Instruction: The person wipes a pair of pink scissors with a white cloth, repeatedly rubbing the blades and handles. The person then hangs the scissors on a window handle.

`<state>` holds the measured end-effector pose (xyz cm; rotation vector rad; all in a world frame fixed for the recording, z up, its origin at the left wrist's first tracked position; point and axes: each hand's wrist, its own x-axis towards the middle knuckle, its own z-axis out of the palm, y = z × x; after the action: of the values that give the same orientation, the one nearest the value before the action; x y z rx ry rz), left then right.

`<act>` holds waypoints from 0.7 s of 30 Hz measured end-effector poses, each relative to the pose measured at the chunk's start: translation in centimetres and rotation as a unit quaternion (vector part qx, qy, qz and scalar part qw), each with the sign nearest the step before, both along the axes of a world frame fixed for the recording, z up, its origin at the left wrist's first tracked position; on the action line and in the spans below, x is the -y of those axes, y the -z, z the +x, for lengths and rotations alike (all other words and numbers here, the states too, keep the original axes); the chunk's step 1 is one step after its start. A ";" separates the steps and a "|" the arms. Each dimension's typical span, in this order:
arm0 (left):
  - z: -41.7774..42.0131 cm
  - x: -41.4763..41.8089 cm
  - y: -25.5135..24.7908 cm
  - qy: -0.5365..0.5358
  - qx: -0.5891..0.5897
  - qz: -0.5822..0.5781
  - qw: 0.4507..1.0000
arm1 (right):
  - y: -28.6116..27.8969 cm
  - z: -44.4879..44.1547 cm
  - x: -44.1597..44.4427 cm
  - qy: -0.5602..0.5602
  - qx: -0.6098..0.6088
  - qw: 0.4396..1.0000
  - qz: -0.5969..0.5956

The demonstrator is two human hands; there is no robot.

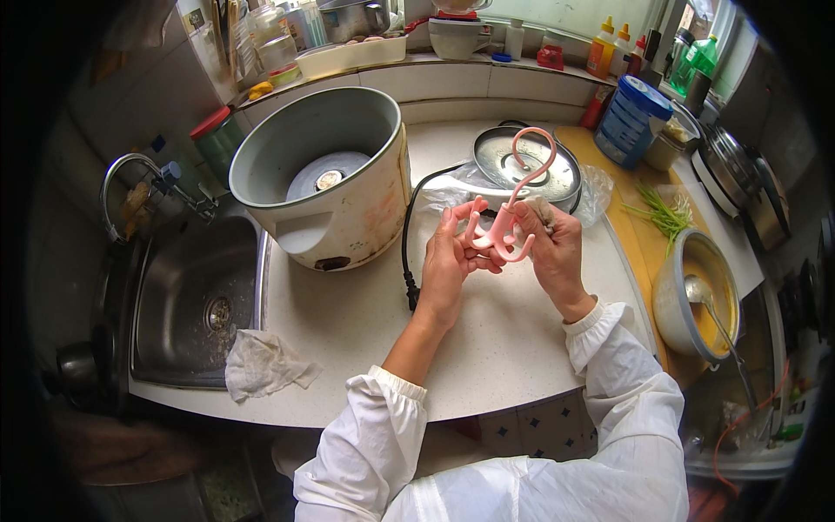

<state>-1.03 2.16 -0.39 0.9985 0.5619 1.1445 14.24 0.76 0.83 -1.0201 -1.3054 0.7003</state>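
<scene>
A pink plastic multi-prong hook with a long curved top is held over the white countertop. My left hand grips its prongs from the left. My right hand pinches a crumpled, greyish cloth against the hook's stem. Beyond the hook lies a round metal lid or plate on clear plastic wrap. To the left stands the emptied, stained body of a rice cooker, a round metal heating plate visible at its bottom. A black power cord runs between the cooker body and my left hand.
A steel sink with a faucet is at left, a damp-looking rag at its corner. At right are a wooden board, green onions, a bowl with a ladle and a blue tub. Bottles line the windowsill.
</scene>
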 end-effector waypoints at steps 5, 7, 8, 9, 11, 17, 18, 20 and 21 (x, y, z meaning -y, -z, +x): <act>-0.1 0.1 0.6 0.029 -0.029 0.067 0.997 | 0.1 0.3 -0.2 0.027 -0.001 1.000 -0.010; 0.2 0.2 0.4 0.003 -0.087 0.090 0.992 | -0.3 0.4 -0.2 0.028 0.004 0.999 -0.029; 0.4 0.3 0.1 -0.008 -0.115 0.083 0.990 | -0.1 0.4 -0.2 0.021 0.005 0.999 -0.032; 0.4 0.3 0.2 -0.007 -0.107 0.070 0.992 | 0.2 0.4 -0.2 0.014 0.006 0.999 -0.035; 0.4 0.2 0.5 -0.005 -0.091 0.044 0.995 | 0.3 0.3 0.0 -0.011 0.000 0.999 -0.046; 0.0 -0.3 0.9 0.005 -0.057 -0.001 0.998 | -0.1 -0.1 0.5 -0.086 -0.040 0.992 -0.083; 0.0 -0.3 0.8 0.002 -0.056 -0.008 0.998 | -0.2 -0.1 0.6 -0.097 -0.047 0.990 -0.092; -0.1 -0.2 0.8 -0.003 -0.053 -0.021 0.998 | -0.4 -0.1 0.6 -0.115 -0.055 0.986 -0.105; -0.1 -0.2 0.8 0.002 -0.052 -0.026 0.998 | -0.5 -0.1 0.7 -0.122 -0.057 0.985 -0.109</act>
<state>-1.17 2.33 -1.18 1.0190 0.6701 1.0737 14.10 0.10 1.35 -0.9873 -1.2853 1.0915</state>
